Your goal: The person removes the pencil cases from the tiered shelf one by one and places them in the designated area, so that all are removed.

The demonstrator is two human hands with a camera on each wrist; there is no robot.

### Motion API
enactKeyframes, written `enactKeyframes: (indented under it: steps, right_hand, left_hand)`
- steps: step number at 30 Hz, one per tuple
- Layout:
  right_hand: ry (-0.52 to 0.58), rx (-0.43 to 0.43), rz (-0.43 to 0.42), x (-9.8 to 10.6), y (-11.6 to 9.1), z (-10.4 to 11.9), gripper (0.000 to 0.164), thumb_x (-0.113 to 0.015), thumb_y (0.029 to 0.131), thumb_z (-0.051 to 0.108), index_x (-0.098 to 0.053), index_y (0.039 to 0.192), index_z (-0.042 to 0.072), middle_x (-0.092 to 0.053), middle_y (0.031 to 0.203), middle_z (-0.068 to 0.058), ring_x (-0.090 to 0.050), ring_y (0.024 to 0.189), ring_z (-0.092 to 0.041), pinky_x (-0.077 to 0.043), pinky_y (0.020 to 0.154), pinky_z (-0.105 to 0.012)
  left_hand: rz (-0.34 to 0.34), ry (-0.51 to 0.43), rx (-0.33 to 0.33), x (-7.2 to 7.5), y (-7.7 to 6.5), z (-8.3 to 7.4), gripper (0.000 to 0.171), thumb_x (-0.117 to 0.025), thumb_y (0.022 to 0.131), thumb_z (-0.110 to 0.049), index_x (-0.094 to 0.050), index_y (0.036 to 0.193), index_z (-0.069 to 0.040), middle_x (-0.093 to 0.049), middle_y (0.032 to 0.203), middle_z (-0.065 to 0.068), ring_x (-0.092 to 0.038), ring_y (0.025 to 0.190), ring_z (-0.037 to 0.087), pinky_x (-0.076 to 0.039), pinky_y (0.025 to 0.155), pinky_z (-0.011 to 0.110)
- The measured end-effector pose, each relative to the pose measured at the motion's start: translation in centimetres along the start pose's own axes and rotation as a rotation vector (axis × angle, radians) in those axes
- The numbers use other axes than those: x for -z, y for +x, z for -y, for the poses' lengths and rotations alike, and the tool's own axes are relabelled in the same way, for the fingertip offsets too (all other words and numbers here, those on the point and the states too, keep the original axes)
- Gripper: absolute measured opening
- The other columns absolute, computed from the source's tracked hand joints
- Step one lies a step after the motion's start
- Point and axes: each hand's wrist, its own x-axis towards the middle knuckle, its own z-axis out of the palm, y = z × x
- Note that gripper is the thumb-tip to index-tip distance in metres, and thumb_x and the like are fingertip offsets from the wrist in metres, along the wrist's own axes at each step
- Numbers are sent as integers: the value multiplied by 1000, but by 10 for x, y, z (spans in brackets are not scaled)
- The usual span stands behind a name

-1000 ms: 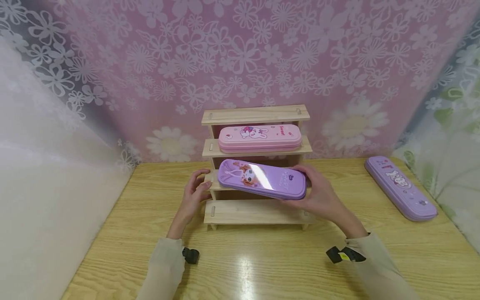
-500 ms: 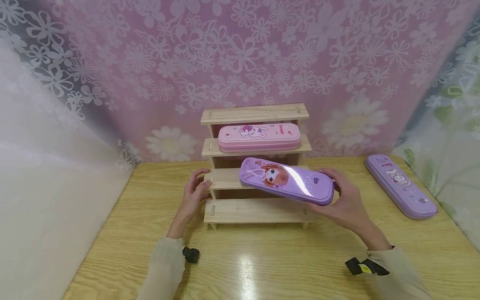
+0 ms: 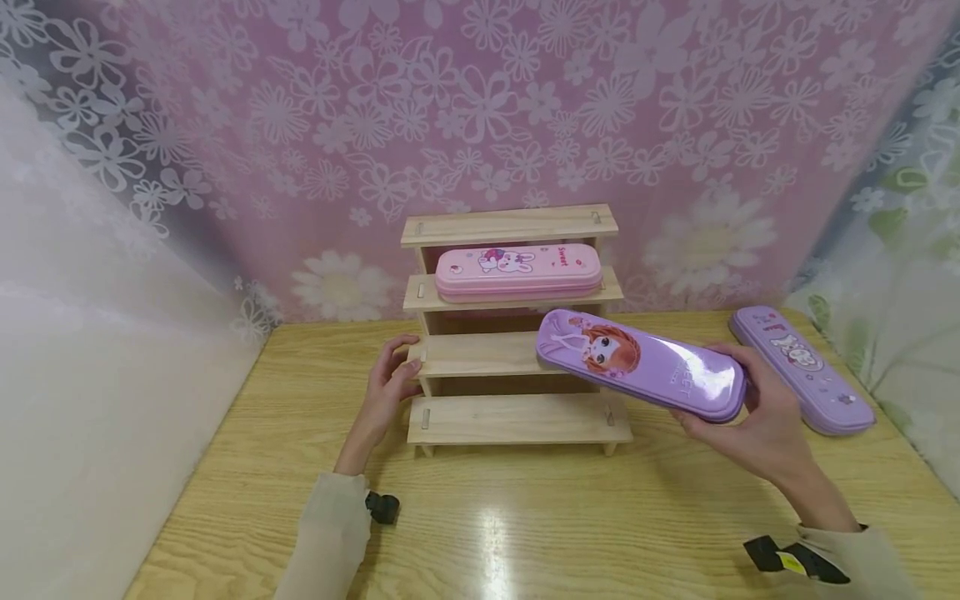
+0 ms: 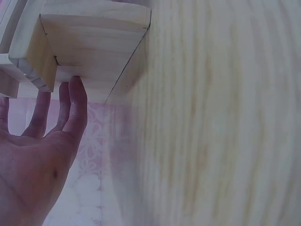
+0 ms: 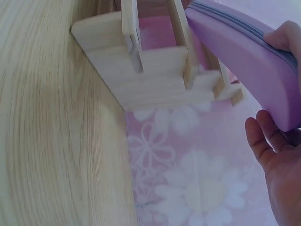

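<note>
My right hand (image 3: 765, 417) grips the right end of a shiny purple pencil case (image 3: 630, 358) printed with a red-haired doll. The case is held in the air, tilted, its left end overlapping the right side of a stepped wooden shelf rack (image 3: 517, 419) in the head view. Thumb and fingers pinch it from opposite edges; its zipped side (image 5: 244, 28) shows in the right wrist view. My left hand (image 3: 386, 400) holds the left end of the rack's second-lowest board (image 3: 480, 354), with fingers against the side panel (image 4: 89, 52) in the left wrist view.
On an upper board of the rack lies a pink pencil case (image 3: 517, 272) with a rabbit print. A lilac pencil case (image 3: 802, 371) lies aslant at the table's right, behind my right hand. A pink flowered cloth (image 3: 480, 108) hangs behind the wooden table (image 3: 585, 517).
My right hand has carried the purple pencil case off to the right, from in front of the second-lowest board to beyond the rack's right side. The left hand stays in place.
</note>
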Motion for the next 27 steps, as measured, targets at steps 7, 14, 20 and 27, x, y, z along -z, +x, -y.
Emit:
enactKeyframes:
  steps: [7, 14, 20, 27]
  right_hand:
    - [113, 6, -33, 22, -7, 0, 96, -77, 38, -34, -50, 130, -23, -65, 129, -1, -64, 102, -6, -52, 81, -7]
    - [141, 9, -111, 43, -13, 0, 91, -79, 42, -31, -48, 127, -27, -65, 126, -5, -64, 98, -6, -53, 80, -8]
    - [47, -2, -164, 58, -15, 0, 88, -81, 46, -27, -49, 128, -27, -65, 127, 0, -64, 102, -4, -52, 84, -6]
    - [-109, -65, -253, 66, -20, -6, 89, -81, 45, -22, -51, 129, -23, -63, 122, 15, -61, 95, 6, -47, 80, -1]
  left_hand:
    - [0, 0, -1, 1, 1, 0, 41, -54, 104, -18, -47, 144, -13, -54, 135, 12, -65, 106, 15, -60, 85, 46]
    - [5, 0, -3, 1, 1, -1, 41, -54, 104, -18, -47, 144, -14, -55, 135, 11, -65, 106, 16, -60, 85, 46]
    - [0, -3, -3, 0, 0, -1, 41, -53, 104, -16, -47, 144, -12, -55, 134, 12, -65, 106, 15, -60, 84, 45]
    - [-12, -3, 1, -1, 0, 0, 40, -53, 104, -16, -47, 143, -13, -55, 134, 12, -65, 105, 16, -60, 84, 46]
